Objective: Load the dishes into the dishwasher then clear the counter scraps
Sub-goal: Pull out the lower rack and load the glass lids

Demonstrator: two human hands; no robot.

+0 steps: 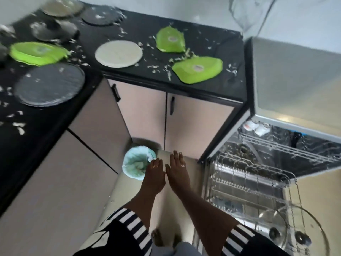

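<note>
My left hand (154, 174) and my right hand (178, 173) reach forward side by side, low in front of the cabinets, fingers extended, holding nothing. On the black L-shaped counter (212, 91) lie three lime-green dishes (170, 42) (197, 69) (37, 52), a white plate (118, 53), dark round plates (48, 85) (101, 15) and scattered pale scraps (167, 71). The dishwasher (276, 159) stands open at right, its wire racks (249, 182) pulled out with two glass lids (295, 231) in the lower rack and white cups (258, 127) in the upper one.
A bin lined with a pale blue bag (138, 163) sits on the floor in the cabinet corner, just beyond my left hand. Beige cabinet doors (184, 122) with black handles face me. More dishes (62, 7) sit at the counter's far left. My bare feet show below.
</note>
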